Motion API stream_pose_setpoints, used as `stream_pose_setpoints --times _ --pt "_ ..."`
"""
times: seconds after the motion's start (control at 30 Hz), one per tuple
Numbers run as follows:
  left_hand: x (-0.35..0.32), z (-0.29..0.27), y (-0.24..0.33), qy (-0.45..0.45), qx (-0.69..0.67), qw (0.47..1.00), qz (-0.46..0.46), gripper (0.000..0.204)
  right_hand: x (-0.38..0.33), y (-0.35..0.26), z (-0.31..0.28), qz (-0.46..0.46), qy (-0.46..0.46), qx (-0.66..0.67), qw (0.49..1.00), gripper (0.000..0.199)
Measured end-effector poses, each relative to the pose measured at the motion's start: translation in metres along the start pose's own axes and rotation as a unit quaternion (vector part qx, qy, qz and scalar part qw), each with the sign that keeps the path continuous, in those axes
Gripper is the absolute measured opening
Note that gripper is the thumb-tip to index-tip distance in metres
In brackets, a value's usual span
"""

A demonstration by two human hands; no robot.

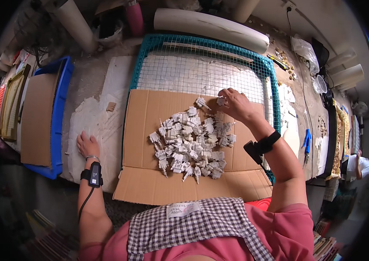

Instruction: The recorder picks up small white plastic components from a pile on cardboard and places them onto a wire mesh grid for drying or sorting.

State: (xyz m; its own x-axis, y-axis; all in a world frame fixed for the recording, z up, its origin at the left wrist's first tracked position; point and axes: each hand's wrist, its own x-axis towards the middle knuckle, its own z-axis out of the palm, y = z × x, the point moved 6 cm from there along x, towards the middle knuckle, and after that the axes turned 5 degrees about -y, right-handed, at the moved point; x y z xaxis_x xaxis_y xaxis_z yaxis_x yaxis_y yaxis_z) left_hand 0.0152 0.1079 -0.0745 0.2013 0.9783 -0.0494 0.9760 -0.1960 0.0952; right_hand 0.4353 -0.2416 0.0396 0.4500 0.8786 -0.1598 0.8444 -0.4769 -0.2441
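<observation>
A heap of small white moulded pieces with thin spiky parts (pixel 188 141) lies on an opened cardboard sheet (pixel 138 126) in front of me. My right hand (pixel 236 105) is over the far right part of the cardboard, its fingers closed on a white moulded piece (pixel 221 101). One single piece (pixel 201 102) sits at the heap's far edge, a little left of that hand. My left hand (pixel 88 145) rests flat on the white-covered tabletop left of the cardboard, fingers spread and holding nothing. The cardboard covers the near part of a teal wire-mesh rack (pixel 193 71).
At the left stands a blue tray (pixel 57 117) with a cardboard sheet in it. Beyond the rack lies a long white roll (pixel 210 29). Blue-handled pliers (pixel 307 141) and a box cutter (pixel 277 61) are on the right. A person (pixel 360 165) is at far right.
</observation>
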Motion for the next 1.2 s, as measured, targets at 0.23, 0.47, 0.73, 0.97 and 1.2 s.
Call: stream_pose_setpoints --times 0.23,0.47,0.73,0.97,1.2 --pt "-0.012 0.000 -0.004 0.079 0.035 0.996 -0.020 0.044 0.019 0.015 -0.009 -0.031 -0.099 0.025 0.994 0.020" --pt "-0.014 0.005 -0.008 0.099 0.032 0.994 -0.017 0.043 0.031 0.005 -0.001 0.045 -0.118 0.124 0.984 0.036" --pt "-0.012 0.002 -0.007 0.112 0.018 0.993 -0.007 0.043 0.007 0.015 0.015 0.046 0.006 0.131 0.990 0.045" --pt "-0.012 0.002 -0.008 0.108 0.021 0.994 -0.012 0.044 0.006 0.010 0.011 0.082 0.009 0.163 0.983 0.039" --pt "-0.014 0.001 -0.006 0.108 0.023 0.994 -0.009 0.044 0.008 0.032 0.021 0.064 -0.028 0.251 0.965 0.025"
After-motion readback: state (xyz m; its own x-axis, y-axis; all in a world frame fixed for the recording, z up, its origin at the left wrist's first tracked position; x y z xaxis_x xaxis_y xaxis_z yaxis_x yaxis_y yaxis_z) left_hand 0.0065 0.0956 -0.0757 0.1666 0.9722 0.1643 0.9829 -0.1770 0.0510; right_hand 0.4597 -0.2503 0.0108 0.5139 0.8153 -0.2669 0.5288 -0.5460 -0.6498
